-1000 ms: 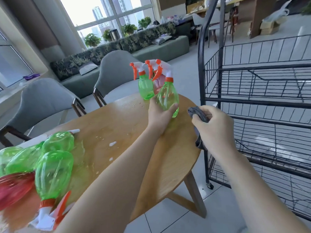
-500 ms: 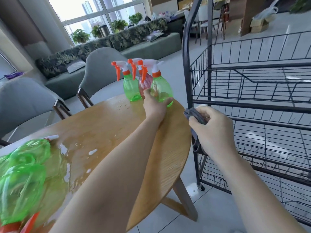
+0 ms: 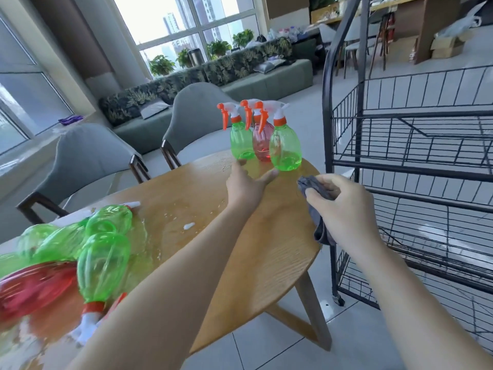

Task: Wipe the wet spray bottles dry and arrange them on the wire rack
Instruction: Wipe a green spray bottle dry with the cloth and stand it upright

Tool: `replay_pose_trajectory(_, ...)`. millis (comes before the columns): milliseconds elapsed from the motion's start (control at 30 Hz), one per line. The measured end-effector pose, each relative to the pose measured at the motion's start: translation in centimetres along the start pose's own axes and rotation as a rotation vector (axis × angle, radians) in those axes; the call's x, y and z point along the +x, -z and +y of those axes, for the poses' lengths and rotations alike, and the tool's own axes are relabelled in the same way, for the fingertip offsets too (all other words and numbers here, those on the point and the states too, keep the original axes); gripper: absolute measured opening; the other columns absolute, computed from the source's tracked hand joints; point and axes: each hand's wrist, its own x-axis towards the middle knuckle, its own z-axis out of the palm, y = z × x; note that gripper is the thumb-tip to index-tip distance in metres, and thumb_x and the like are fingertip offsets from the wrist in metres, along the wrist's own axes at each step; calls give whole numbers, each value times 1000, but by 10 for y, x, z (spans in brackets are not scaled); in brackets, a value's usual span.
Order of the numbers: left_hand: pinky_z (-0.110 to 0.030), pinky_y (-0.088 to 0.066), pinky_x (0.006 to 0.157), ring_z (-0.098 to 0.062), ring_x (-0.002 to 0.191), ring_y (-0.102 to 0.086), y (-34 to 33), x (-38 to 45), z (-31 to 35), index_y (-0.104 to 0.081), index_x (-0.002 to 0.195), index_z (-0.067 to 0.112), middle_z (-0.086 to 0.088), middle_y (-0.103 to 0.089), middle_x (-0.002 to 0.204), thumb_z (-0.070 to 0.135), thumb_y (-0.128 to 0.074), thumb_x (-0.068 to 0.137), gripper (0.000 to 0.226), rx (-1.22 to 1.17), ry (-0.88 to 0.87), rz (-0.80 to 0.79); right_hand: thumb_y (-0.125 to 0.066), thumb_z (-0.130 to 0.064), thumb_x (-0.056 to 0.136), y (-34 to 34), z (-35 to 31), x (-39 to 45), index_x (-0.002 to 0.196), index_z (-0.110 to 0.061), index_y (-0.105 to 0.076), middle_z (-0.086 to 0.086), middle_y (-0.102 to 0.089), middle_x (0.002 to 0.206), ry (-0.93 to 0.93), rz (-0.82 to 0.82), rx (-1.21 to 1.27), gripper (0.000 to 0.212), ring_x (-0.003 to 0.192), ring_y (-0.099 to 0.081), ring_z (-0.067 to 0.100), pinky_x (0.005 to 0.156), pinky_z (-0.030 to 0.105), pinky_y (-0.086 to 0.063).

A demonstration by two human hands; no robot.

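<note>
Three spray bottles stand upright at the far edge of the round wooden table [image 3: 266,236]: a green one [image 3: 285,149] nearest the rack, a pink one [image 3: 262,145] behind it and another green one [image 3: 241,141] on the left. My left hand [image 3: 246,185] hovers just in front of them, fingers spread, holding nothing. My right hand [image 3: 344,209] grips a grey cloth [image 3: 317,193] near the table's right edge. Several wet green bottles [image 3: 102,257] and a red one [image 3: 34,289] lie on their sides at the near left.
The black wire rack [image 3: 410,166] stands right of the table, its visible shelves bare. Puddles and a foam blob [image 3: 189,225] wet the tabletop. Two grey chairs [image 3: 88,158] sit behind the table, with a sofa and windows beyond.
My left hand has let go of the green bottle, which now stands beside the other two, and has drawn back a little. My right hand still holds the cloth.
</note>
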Motion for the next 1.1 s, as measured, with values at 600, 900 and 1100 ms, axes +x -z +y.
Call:
replay_pose_trajectory(600, -55, -38, 117, -28, 142, -38, 258, -226, -168, -41, 152, 46, 1, -54, 143, 67, -82, 78, 87, 410, 123, 255, -77, -28, 91, -106, -83, -144, 102, -32, -72, -19, -72, 93, 129, -529, 51, 13, 88, -65, -5, 60, 3, -43)
replay_pose_trajectory(900, -58, -32, 121, -25, 146, -40, 266, -216, -186, -31, 157, 41, 4, -59, 148, 84, -69, 75, 100, 482, 124, 142, -79, -26, 89, -124, -85, -160, 100, -27, -77, -17, -76, 88, 128, -517, 60, 11, 79, -67, -11, 61, 3, -44)
replay_pose_trajectory(1100, -54, -45, 110, -25, 125, -56, 268, -214, -175, -35, 151, 35, 2, -61, 130, 68, -80, 78, 92, 434, 44, 162, -78, -24, 90, -121, -85, -160, 101, -27, -77, -17, -76, 86, 135, -524, 59, 12, 80, -66, -12, 61, 3, -43)
